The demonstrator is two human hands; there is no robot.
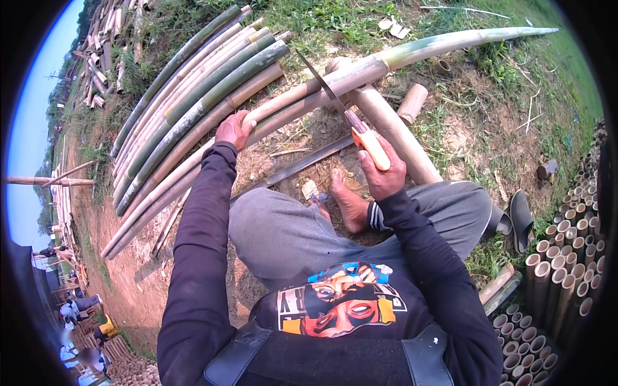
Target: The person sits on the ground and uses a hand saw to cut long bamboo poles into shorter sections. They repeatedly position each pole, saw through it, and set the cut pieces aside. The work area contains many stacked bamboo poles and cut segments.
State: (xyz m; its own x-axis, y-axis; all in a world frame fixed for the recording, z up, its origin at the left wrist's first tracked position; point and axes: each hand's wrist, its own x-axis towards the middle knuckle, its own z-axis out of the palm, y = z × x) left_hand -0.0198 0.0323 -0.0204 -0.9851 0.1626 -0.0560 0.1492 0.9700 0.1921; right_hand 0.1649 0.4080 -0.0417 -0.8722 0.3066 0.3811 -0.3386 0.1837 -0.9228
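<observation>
My right hand [384,168] is closed around the orange handle of a handsaw [331,94]. Its long blade slants up and leftward, lying across the bamboo poles in front of me. With my left hand [235,130] I grip a tan bamboo pole [283,101], to the left of the blade. Alongside it runs a longer bamboo pole [360,72], whose pale green end stretches far to the right. A thick bamboo log [399,138] lies beneath the poles near the saw. Whether the teeth have entered the bamboo is too small to tell.
Several cut green and tan poles [206,96] lie side by side at the left. A short bamboo piece [412,103] sits past the log. Bundles of upright bamboo tubes [560,270] stand at the right, near a dark sandal [521,219]. People [80,307] are far left.
</observation>
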